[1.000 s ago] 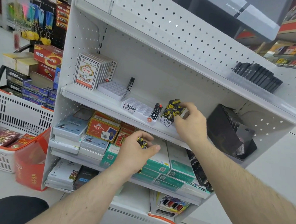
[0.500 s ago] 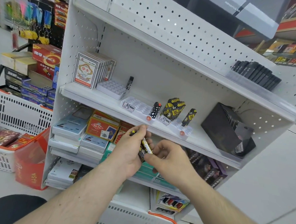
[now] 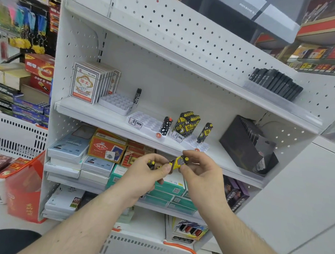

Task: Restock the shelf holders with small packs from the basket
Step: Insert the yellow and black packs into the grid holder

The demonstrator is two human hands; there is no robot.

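At frame centre, a yellow pack (image 3: 177, 162) is pinched by the right hand (image 3: 200, 173); others, seemingly similar (mostly hidden), are clasped in the left hand (image 3: 145, 176).

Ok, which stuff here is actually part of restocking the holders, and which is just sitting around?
Part of the job:
- yellow pack pinched by the right hand
- more packs in the left hand
- white slotted holder with yellow-black packs
- white basket, far left

Just lying about:
- playing-card boxes
- black display stand
- teal boxes on the lower shelf
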